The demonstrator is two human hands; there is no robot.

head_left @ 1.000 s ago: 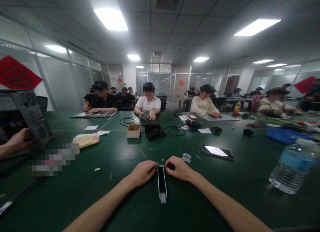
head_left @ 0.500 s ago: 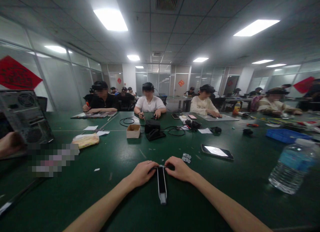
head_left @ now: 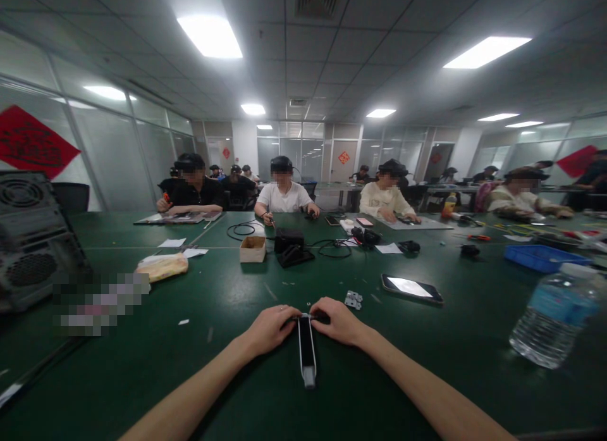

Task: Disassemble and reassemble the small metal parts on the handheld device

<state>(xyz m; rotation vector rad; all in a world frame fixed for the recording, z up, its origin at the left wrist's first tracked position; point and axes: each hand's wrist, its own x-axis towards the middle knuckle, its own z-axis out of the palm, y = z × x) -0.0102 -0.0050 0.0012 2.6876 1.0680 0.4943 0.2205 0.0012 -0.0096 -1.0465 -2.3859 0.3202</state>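
Narrow black device (head_left: 307, 355) pinched between left hand (head_left: 269, 330) and right hand (head_left: 334, 321).

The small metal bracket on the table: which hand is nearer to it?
Right. The right hand sits just below the metal bracket, not touching it; the left hand lies farther off, beyond the black strip.

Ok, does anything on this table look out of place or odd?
One thing: a pixelated patch at the left of the green table hides whatever lies there. Also, a small metal bracket lies loose just beyond the right hand. Nothing looks spilled.
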